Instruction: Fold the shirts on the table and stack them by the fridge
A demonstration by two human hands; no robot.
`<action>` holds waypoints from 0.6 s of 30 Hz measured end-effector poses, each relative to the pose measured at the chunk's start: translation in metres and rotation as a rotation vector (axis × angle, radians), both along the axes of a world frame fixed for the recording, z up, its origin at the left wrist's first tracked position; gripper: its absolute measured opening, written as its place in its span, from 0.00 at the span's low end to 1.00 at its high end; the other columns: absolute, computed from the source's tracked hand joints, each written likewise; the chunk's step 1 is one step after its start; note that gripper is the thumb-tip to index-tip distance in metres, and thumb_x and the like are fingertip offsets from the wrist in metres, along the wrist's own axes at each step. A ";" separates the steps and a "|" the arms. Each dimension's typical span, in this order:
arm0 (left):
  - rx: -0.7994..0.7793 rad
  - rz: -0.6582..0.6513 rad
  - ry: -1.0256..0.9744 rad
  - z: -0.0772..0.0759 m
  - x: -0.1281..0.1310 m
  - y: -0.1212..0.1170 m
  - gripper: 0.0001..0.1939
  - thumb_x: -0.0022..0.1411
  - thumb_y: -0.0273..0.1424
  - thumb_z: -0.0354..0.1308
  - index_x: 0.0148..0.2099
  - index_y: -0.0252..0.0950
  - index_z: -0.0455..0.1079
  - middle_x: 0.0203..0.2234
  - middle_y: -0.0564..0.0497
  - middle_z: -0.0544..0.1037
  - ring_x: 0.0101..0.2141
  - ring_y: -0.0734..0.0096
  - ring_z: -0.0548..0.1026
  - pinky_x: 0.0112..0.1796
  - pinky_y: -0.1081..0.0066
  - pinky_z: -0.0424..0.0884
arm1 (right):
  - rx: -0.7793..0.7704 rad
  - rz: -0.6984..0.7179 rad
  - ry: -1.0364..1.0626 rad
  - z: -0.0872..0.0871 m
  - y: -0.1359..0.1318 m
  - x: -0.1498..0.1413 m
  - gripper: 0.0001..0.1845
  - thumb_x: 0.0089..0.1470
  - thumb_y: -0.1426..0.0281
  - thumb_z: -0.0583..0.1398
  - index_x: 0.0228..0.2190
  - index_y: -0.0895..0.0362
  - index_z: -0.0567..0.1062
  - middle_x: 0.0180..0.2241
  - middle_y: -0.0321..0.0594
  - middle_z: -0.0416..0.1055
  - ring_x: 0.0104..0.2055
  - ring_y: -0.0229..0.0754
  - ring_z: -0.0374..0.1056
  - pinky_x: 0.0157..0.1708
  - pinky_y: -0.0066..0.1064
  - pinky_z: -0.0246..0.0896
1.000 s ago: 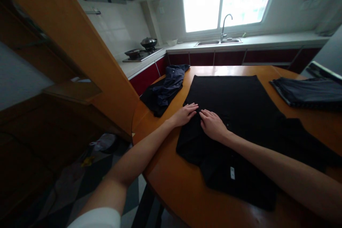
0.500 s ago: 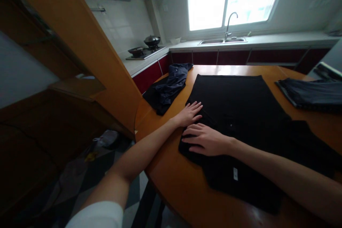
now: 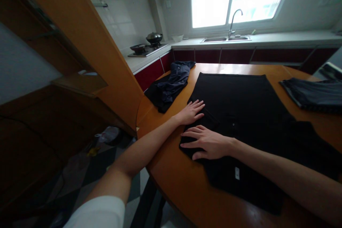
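Resting open and grasping nothing, the right hand (image 3: 210, 143) has just shifted to the near side of the equally unclenched left hand (image 3: 189, 114), putting two hands over the left part of one flat black cloth garment (image 3: 235, 96); beyond them lie one rumpled navy-and-black clothing pile (image 3: 176, 78), left, and one folded blue-grey cloth bundle (image 3: 317, 92), right.

Wooden table (image 3: 173, 185) | black garment (image 3: 235, 96), spread | crumpled dark clothes (image 3: 176, 80) | folded grey-blue garment (image 3: 317, 94)

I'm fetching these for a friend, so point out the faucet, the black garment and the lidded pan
Faucet (image 3: 231, 25): head view, upright stem.
Black garment (image 3: 235, 92): head view, upper body.
Lidded pan (image 3: 154, 37): head view, lid.
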State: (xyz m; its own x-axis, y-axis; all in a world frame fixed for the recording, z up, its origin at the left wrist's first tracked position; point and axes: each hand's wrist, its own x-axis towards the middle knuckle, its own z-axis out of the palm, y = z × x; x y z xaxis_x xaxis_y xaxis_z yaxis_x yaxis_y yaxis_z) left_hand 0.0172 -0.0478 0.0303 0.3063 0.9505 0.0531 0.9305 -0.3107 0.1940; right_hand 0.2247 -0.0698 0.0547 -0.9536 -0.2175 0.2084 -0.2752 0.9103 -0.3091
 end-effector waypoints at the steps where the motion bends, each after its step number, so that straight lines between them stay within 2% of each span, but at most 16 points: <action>1: -0.002 0.001 0.000 0.001 0.000 0.000 0.30 0.74 0.43 0.46 0.73 0.40 0.51 0.72 0.46 0.49 0.71 0.58 0.44 0.66 0.52 0.43 | -0.004 -0.007 -0.013 0.000 0.000 0.000 0.29 0.65 0.53 0.55 0.63 0.51 0.68 0.67 0.50 0.58 0.67 0.55 0.51 0.64 0.53 0.46; 9: 0.002 0.001 -0.003 -0.001 0.000 0.001 0.30 0.74 0.42 0.46 0.73 0.40 0.51 0.72 0.46 0.49 0.71 0.57 0.44 0.66 0.52 0.43 | -0.051 -0.012 -0.048 -0.005 0.000 -0.001 0.31 0.65 0.53 0.55 0.64 0.50 0.65 0.69 0.49 0.53 0.71 0.57 0.45 0.66 0.56 0.41; 12: 0.006 -0.011 -0.005 -0.004 -0.002 0.002 0.30 0.74 0.42 0.46 0.73 0.38 0.51 0.72 0.45 0.49 0.71 0.57 0.44 0.67 0.51 0.43 | -0.150 -0.018 0.040 -0.008 0.002 -0.003 0.26 0.67 0.57 0.55 0.61 0.53 0.69 0.65 0.48 0.62 0.69 0.52 0.52 0.66 0.50 0.45; 15: 0.011 -0.013 -0.021 -0.004 -0.004 0.003 0.31 0.74 0.42 0.46 0.73 0.36 0.50 0.72 0.44 0.48 0.71 0.57 0.44 0.66 0.51 0.44 | -0.309 -0.179 0.264 -0.011 0.007 -0.006 0.18 0.69 0.65 0.52 0.51 0.55 0.78 0.51 0.45 0.77 0.58 0.44 0.68 0.61 0.40 0.57; 17: 0.018 -0.011 -0.037 -0.003 -0.005 0.003 0.31 0.74 0.41 0.45 0.74 0.36 0.47 0.72 0.44 0.48 0.71 0.58 0.44 0.66 0.53 0.45 | -0.361 -0.389 0.435 -0.013 0.012 -0.007 0.17 0.68 0.68 0.51 0.45 0.55 0.80 0.45 0.44 0.79 0.51 0.44 0.72 0.57 0.40 0.62; 18: 0.024 -0.002 -0.041 -0.002 -0.005 0.003 0.31 0.74 0.41 0.44 0.74 0.36 0.47 0.72 0.43 0.48 0.71 0.60 0.44 0.66 0.54 0.45 | -0.356 -0.498 0.491 -0.015 0.016 -0.008 0.17 0.68 0.69 0.51 0.45 0.55 0.80 0.45 0.45 0.79 0.51 0.45 0.72 0.57 0.41 0.63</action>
State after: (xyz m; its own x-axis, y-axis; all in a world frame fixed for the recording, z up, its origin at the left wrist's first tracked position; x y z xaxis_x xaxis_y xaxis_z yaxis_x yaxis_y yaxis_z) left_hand 0.0120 -0.0449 0.0278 0.3058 0.9480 0.0881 0.9212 -0.3180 0.2244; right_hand 0.2167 -0.0541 0.0399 -0.7020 0.3701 0.6084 -0.0415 0.8316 -0.5538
